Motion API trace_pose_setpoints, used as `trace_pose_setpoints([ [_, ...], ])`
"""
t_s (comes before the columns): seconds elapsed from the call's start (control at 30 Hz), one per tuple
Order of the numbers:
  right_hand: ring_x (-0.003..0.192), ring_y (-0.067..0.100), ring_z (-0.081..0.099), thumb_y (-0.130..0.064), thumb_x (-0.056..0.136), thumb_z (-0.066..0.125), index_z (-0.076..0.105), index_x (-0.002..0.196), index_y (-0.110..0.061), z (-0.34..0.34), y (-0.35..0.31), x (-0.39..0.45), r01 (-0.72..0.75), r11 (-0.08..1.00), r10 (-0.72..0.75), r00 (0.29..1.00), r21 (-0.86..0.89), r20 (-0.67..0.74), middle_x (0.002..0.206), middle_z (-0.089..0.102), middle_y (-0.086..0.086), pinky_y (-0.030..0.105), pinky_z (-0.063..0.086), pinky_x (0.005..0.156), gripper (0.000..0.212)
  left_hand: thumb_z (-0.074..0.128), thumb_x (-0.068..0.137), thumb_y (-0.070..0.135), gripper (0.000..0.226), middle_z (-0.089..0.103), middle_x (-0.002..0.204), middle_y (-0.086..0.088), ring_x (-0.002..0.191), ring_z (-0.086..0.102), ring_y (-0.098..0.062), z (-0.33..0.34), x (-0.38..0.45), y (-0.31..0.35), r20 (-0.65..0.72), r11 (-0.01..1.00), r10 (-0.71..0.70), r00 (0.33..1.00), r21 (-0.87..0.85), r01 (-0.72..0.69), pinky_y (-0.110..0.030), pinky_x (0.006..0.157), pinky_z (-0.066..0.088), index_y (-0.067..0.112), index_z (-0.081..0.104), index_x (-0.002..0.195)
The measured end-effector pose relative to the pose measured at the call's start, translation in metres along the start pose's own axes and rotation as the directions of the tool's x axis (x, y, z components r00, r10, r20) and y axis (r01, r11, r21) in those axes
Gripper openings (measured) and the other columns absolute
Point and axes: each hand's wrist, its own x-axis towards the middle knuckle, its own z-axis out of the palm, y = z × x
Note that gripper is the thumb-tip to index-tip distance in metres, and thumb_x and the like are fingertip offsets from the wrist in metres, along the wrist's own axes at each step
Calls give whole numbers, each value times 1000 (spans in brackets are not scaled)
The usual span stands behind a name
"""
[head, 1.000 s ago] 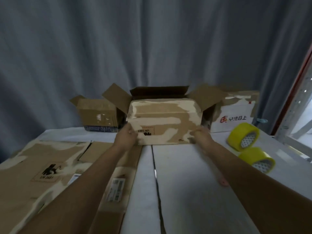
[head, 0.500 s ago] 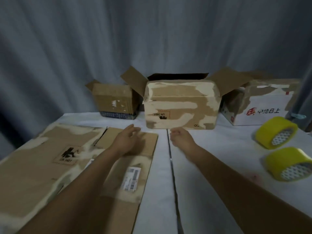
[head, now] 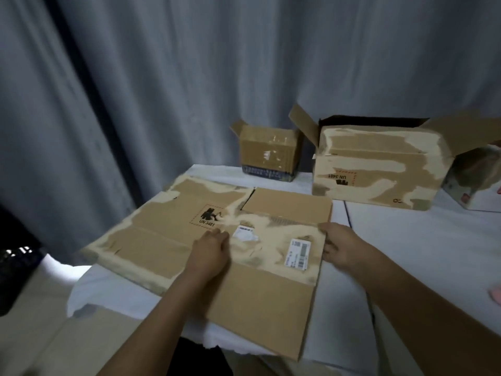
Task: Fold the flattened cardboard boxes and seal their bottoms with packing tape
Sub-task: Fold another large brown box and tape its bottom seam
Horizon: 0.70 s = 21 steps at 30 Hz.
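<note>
Flattened cardboard box (head: 217,240) is lying at frame centre on the white table (head: 420,253). My left hand (head: 210,253) is resting on it, fingers loosely curled; my right hand (head: 340,246) is gripping its right edge. I am judging this as pickup before opening it up. Printed mark is reading "UN 3481"; 2 stickers are illegible.

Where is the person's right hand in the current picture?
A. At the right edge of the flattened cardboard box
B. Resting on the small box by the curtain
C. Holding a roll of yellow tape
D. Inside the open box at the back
A: the right hand is at the right edge of the flattened cardboard box, near the barcode label.
</note>
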Motion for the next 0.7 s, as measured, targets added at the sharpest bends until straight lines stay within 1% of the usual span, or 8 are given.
trace_pose_setpoints([
  [0.07,81,29,64,-6,98,46,60,102,-4,5,13,-11,-48,999,48,997,4,54,96,67,14,36,53,62,15,36,102,22,34,54,136,-15,122,50,-31,3,5,-5,37,1000,6,999,29,-7,-44,103,41,9,60,122],
  [0.13,93,35,65,0,98,40,55,116,1,7,26,-14,-90,994,87,994,54,66,112,65,20,43,54,69,24,34,102,23,34,55,131,-14,119,50,-32,3,8,-7,91,999,1,996,49,-6,-44,101,42,9,59,120],
  [0.2,108,40,61,2,98,35,48,128,4,8,33,-18,-99,990,92,993,100,70,124,60,23,50,52,79,32,32,103,23,37,48,141,-14,128,44,-31,1,8,-7,126,996,-8,992,90,-3,-46,106,37,10,53,130],
  [0.27,114,41,58,5,99,32,46,130,6,8,35,-22,-80,986,71,995,144,66,126,59,24,53,48,85,34,28,104,24,42,32,155,-10,141,29,-29,-1,4,-6,160,992,-19,987,123,-1,-49,113,27,13,41,143],
  [0.37,106,40,59,12,96,33,50,126,5,10,28,-30,-1,977,-8,999,214,39,119,60,24,55,48,81,35,27,105,27,48,14,162,-5,149,12,-27,-5,0,-7,182,997,-17,983,75,3,-50,119,15,18,27,152],
  [0.47,106,40,60,15,95,33,52,124,-3,15,13,-42,117,970,-125,992,213,25,119,61,22,56,49,82,39,35,104,30,53,10,163,1,149,11,-23,-16,-2,-6,132,1000,17,991,-17,-15,-51,119,15,22,23,154],
  [0.57,108,37,62,13,94,37,55,122,-11,9,-7,-56,289,940,-293,956,184,-5,118,63,18,54,51,86,41,45,100,30,57,6,164,3,148,15,-22,-30,-8,4,6,992,52,999,-119,-51,-52,117,21,24,24,153],
  [0.7,100,30,67,7,95,42,61,120,-16,-23,-39,-77,509,847,-508,860,152,-47,114,69,11,44,55,80,39,51,99,25,57,5,163,2,145,24,-20,-53,-14,30,-159,965,96,983,-229,-131,-38,113,30,21,29,151],
])
